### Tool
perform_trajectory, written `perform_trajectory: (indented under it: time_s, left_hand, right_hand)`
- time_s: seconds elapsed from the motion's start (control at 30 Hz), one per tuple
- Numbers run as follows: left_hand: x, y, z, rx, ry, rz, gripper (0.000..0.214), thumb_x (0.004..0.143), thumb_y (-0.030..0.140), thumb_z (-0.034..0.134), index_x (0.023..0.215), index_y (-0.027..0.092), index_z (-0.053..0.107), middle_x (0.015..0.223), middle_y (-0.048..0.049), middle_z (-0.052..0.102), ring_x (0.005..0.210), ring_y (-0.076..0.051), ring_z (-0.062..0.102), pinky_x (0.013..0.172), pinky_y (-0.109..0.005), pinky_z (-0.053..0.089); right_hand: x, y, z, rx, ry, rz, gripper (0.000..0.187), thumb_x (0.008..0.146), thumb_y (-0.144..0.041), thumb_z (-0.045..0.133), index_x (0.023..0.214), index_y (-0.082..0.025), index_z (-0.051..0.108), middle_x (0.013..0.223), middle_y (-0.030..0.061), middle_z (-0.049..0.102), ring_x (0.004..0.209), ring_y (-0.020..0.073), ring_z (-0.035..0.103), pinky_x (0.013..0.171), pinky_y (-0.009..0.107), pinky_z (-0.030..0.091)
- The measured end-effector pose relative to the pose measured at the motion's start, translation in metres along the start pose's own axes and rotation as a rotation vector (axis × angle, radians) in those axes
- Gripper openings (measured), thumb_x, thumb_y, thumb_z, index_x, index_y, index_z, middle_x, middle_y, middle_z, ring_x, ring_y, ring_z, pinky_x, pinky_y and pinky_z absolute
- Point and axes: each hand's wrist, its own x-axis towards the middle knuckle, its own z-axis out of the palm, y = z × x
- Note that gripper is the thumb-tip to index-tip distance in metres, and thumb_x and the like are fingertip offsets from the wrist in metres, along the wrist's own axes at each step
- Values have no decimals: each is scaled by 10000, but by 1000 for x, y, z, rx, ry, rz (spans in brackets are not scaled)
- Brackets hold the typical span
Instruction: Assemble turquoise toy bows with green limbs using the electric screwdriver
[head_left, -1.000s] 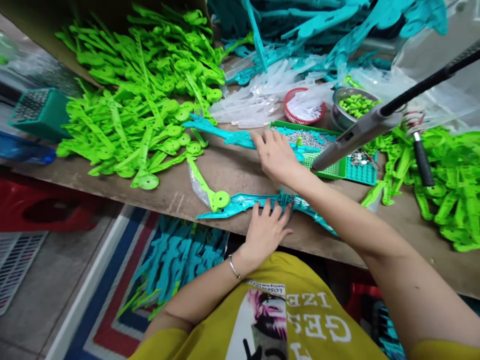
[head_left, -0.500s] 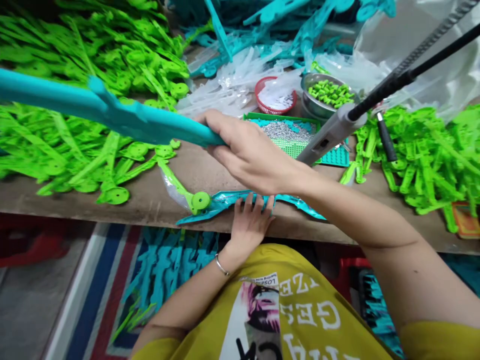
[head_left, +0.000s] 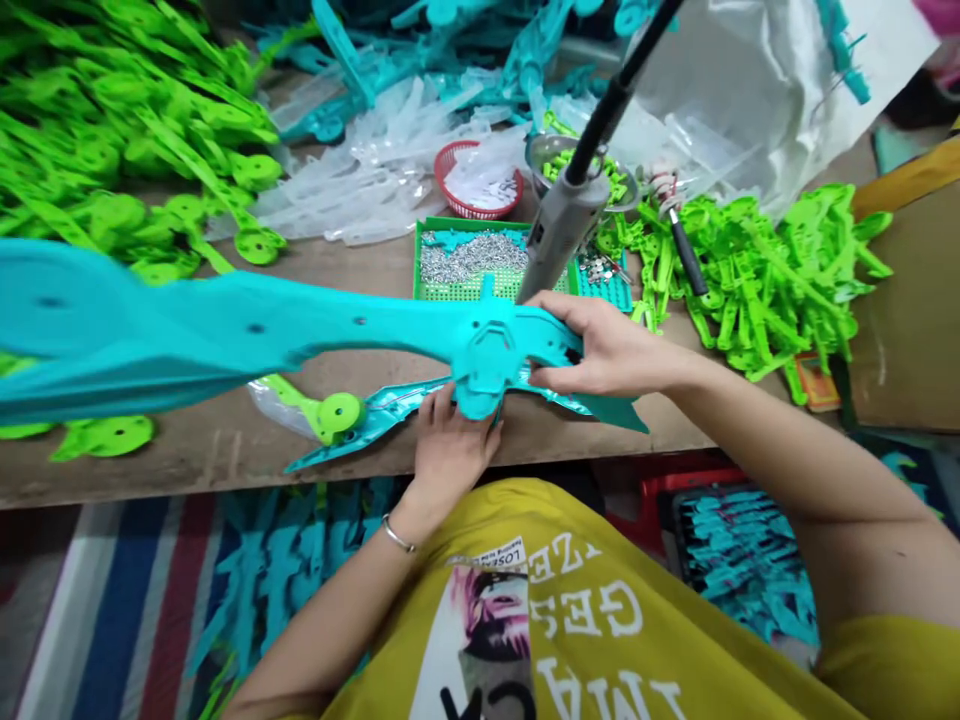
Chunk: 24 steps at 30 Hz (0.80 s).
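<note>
My right hand (head_left: 611, 345) grips a long teal plastic shell piece (head_left: 360, 330) near its narrower right end, thumb and fingers around it. The piece is raised across the front of the view, and its wide end runs out past the left edge. Below it, a second teal shell (head_left: 390, 415) lies along the table edge, with its hollow side up. A lime-green arm with a round disc (head_left: 339, 415) and a clear plastic strip (head_left: 281, 408) sit at its left end. My left hand (head_left: 454, 450) lies on this lower shell, fingers spread; the raised piece hides part of them.
Lime-green parts are heaped at the left (head_left: 127, 130) and right (head_left: 765, 275). A green tray (head_left: 420, 260) of small metal pieces, a red basket (head_left: 454, 190) and a metal bowl (head_left: 630, 190) stand behind. A grey powered screwdriver (head_left: 562, 230) hangs above the table.
My right hand has moved right and turned the raised teal piece so that its broad face and narrow end show. My left hand stays on the lower shell. The whole view has shifted.
</note>
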Motion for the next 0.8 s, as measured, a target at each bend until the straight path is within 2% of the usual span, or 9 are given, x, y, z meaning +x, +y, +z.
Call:
perform_trajectory:
  time_s: [0.2,0.37,0.47,0.6,0.8]
  left_hand:
    - [2,2,-4,57,-39,4,488,960,349,538,1432,228,564,1251,-175,635,1182,-411,518,946,-537,421]
    - [1,1,-7,88,-50,21,504,959,343,536,1446,215,552,1241,-169,639,1152,-410,526,929,-531,426]
    - [-1,2,-11,90,-59,31,495,961,334,530,1439,209,557,1218,-164,643,1134,-401,530,913,-516,433]
    - [-4,2,-15,83,-76,39,463,962,326,524,1408,216,583,1210,-159,640,1138,-392,527,919,-514,428]
    - [-5,2,-16,81,-77,34,376,949,318,536,1292,223,658,1146,-148,649,1125,-380,526,922,-502,425]
  right_hand:
    - [-25,45,-14,-122,-38,106,552,757,-327,621,1262,-117,541,797,-5,591,653,128,471,613,257,390]
    - [-29,54,-15,-140,-34,107,697,816,-424,613,1414,-108,445,926,52,649,736,165,528,665,298,442]
    - [-25,53,-9,-122,-20,95,724,834,-455,618,1432,-100,420,968,69,662,745,165,540,673,305,457]
    - [-17,56,8,-122,-30,48,692,849,-409,579,1443,-96,410,1008,89,677,729,166,556,692,329,485]
    - [-8,68,33,-153,-27,7,688,802,-306,581,1446,-123,421,1318,171,634,1035,276,641,931,463,511]
